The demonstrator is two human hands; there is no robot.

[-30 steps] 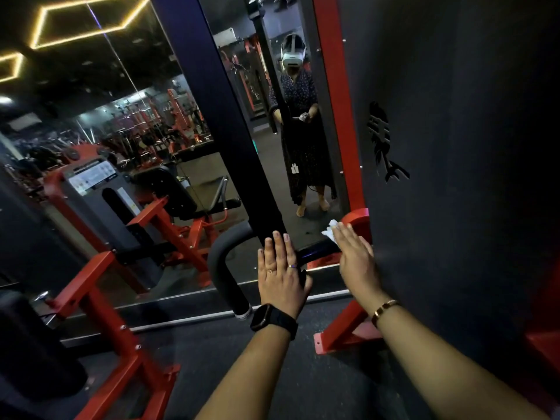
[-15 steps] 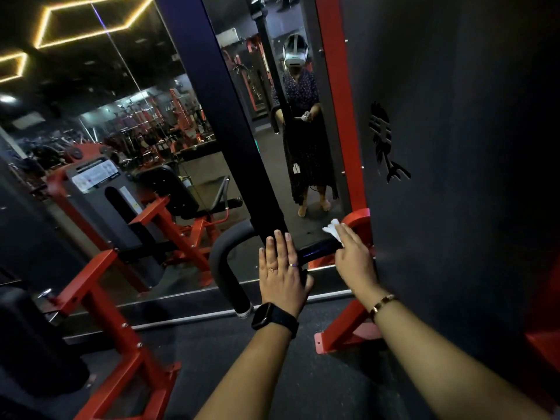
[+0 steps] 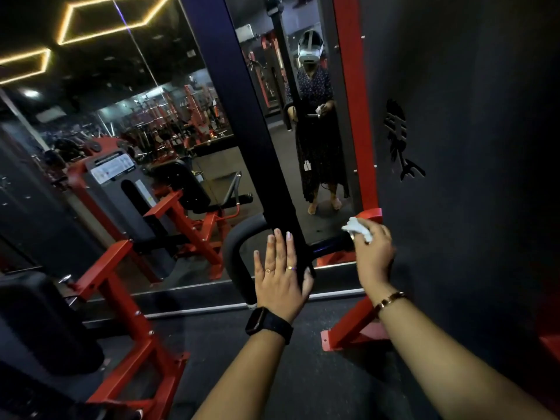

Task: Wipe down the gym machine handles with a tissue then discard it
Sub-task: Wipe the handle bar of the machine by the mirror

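Right hand: The right hand (image 3: 374, 256) had its fingers curled tight round a crumpled white tissue (image 3: 357, 231) and held it against the black handle (image 3: 328, 247).
Tissue: It sat at the handle's right end, at 2 o'clock from the left hand (image 3: 281, 274) and just beside the red frame (image 3: 353, 116).
Left hand: The fingers were straight and close together, holding nothing. They lay flat where the handle crossed a dark post (image 3: 242, 101).
Handle: A padded bar ran level between the two hands, then curved down at 9 o'clock from the left hand.
Wrists: A black watch (image 3: 268, 324) was on the left wrist and a thin bracelet (image 3: 389, 300) on the right.
Mirror: The mirror (image 3: 136, 131) at 12 o'clock reflected the person in a headset, standing barefoot.
Surroundings: Red machines (image 3: 121, 298) stood at 9 o'clock and a black panel (image 3: 469, 177) at 3 o'clock.
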